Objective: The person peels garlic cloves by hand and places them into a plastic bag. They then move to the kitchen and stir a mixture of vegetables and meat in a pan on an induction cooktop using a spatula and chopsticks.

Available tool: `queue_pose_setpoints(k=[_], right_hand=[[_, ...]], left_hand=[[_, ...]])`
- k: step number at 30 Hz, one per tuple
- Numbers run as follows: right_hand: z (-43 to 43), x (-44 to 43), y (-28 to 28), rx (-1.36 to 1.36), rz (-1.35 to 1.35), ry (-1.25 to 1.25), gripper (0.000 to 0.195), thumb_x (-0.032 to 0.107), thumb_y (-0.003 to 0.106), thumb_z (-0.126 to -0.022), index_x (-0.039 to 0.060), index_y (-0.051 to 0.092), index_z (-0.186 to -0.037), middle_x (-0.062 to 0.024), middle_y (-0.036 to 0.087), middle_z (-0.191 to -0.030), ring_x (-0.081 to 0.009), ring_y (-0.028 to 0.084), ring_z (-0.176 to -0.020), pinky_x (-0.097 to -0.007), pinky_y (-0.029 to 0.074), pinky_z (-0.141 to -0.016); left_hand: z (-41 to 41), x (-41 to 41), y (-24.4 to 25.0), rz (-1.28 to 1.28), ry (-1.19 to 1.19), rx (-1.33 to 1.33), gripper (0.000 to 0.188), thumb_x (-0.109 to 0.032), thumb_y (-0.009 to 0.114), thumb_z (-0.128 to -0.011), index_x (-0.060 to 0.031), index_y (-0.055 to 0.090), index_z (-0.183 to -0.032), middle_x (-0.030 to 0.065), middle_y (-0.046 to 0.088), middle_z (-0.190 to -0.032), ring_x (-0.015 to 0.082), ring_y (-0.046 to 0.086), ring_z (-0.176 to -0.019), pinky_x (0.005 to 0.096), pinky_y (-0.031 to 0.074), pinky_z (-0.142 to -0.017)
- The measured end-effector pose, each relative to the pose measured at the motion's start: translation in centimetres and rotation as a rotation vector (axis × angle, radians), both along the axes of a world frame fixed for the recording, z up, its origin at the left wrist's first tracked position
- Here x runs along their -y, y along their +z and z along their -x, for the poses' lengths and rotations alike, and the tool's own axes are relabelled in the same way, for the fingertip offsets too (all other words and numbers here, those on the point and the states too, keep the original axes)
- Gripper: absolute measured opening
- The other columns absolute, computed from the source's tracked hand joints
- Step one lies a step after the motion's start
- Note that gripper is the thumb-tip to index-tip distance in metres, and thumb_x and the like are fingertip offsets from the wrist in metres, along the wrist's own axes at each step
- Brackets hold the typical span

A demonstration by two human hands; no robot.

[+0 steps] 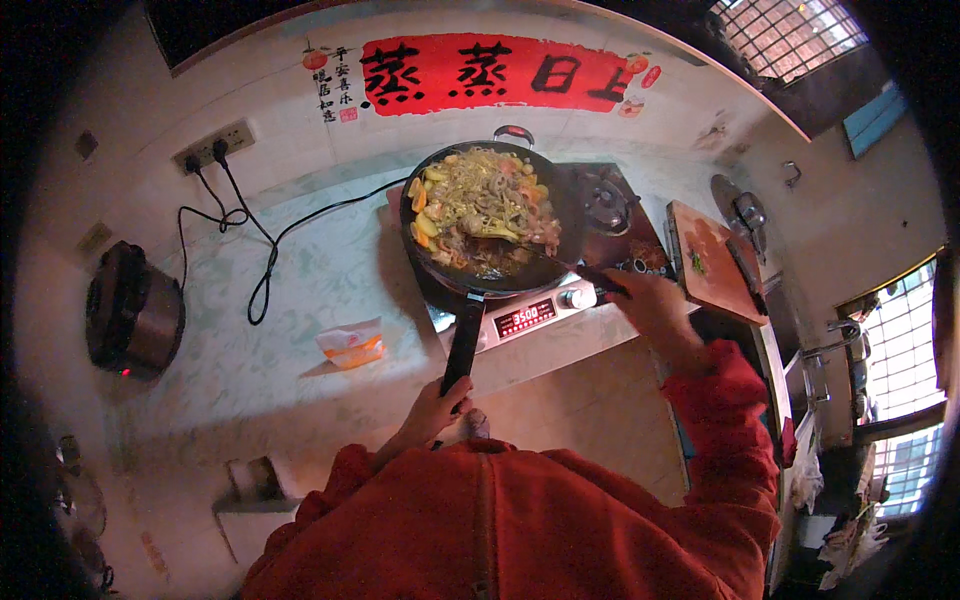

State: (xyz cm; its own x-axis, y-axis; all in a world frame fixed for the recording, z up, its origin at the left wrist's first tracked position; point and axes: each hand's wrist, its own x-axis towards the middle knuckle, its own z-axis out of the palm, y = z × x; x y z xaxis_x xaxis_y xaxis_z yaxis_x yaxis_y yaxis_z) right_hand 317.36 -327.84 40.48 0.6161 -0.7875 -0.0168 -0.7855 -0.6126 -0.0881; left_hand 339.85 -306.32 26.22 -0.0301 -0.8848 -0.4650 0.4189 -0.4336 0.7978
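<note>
My left hand (437,411) is wrapped around the black handle (463,347) of a dark wok (568,225). In my right hand (651,298) is a spatula (592,274), its blade down in the food near the wok's front side. A mix of noodle-like strands, pieces of meat and yellow and orange vegetable slices (480,196) fills much of the wok. Some liquid shows at the front of its bottom. Under the wok stands an induction cooker (510,326) with a lit red display and a round knob.
A wooden cutting board (709,251) with a knife (747,276) lies at the right. A dark lid (604,206) rests behind the spatula. An orange-and-white packet (352,343) stands on the marbled counter (315,262). Black power cords (274,244) cross it near a rice cooker (136,311).
</note>
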Motion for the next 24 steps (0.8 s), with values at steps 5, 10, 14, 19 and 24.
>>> queue_pose_setpoints(k=[5, 10, 14, 19, 24], right_hand=[[3.0, -0.9, 3.9, 0.197, -0.231, -0.149, 0.031, 0.014, 0.060, -0.079, 0.0073, 0.060, -0.109, -0.0136, 0.061, -0.071, -0.0169, 0.057, -0.064, -0.0314, 0.045, -0.061], [4.9, -1.1, 2.4, 0.322, -0.214, -0.153, 0.031, 0.021, 0.059, -0.080, 0.0063, 0.060, -0.107, -0.0128, 0.060, -0.066, -0.0183, 0.057, -0.057, -0.0321, 0.044, -0.057], [4.8, -1.5, 3.4, 0.206, -0.297, -0.207, 0.032, 0.021, 0.058, -0.080, 0.0068, 0.060, -0.108, -0.0134, 0.061, -0.068, -0.0198, 0.058, -0.057, -0.0321, 0.045, -0.057], [5.5, -1.1, 1.0, 0.259, -0.284, -0.109, 0.033, 0.023, 0.058, -0.079, 0.0078, 0.059, -0.109, -0.0146, 0.060, -0.069, -0.0215, 0.058, -0.058, -0.0324, 0.044, -0.056], [4.9, -2.3, 2.8, 0.224, -0.306, -0.143, 0.033, 0.023, 0.059, -0.080, 0.0073, 0.059, -0.109, -0.0148, 0.061, -0.070, -0.0197, 0.056, -0.058, -0.0311, 0.044, -0.057]], left_hand=[[-0.2, -0.3, -0.9, -0.004, 0.004, -0.025, 0.031, -0.036, 0.049, -0.089, -0.0056, 0.049, -0.095, -0.0014, 0.045, -0.064, 0.0046, 0.036, -0.052, 0.0182, 0.028, -0.046], [-0.1, -0.2, -0.5, 0.007, -0.001, -0.003, 0.031, -0.036, 0.049, -0.089, -0.0056, 0.049, -0.096, -0.0014, 0.045, -0.065, 0.0043, 0.036, -0.053, 0.0183, 0.029, -0.046], [0.1, -0.3, -0.2, -0.027, 0.027, -0.003, 0.031, -0.037, 0.049, -0.089, -0.0059, 0.049, -0.096, -0.0015, 0.045, -0.064, 0.0040, 0.036, -0.051, 0.0182, 0.029, -0.045], [0.0, -0.1, -0.3, -0.023, 0.011, -0.056, 0.030, -0.036, 0.050, -0.089, -0.0066, 0.049, -0.096, -0.0015, 0.045, -0.063, 0.0035, 0.033, -0.046, 0.0181, 0.027, -0.042], [0.0, -0.2, -0.5, -0.031, 0.019, -0.064, 0.031, -0.036, 0.050, -0.089, -0.0063, 0.048, -0.096, -0.0014, 0.045, -0.063, 0.0033, 0.031, -0.045, 0.0185, 0.026, -0.041]])
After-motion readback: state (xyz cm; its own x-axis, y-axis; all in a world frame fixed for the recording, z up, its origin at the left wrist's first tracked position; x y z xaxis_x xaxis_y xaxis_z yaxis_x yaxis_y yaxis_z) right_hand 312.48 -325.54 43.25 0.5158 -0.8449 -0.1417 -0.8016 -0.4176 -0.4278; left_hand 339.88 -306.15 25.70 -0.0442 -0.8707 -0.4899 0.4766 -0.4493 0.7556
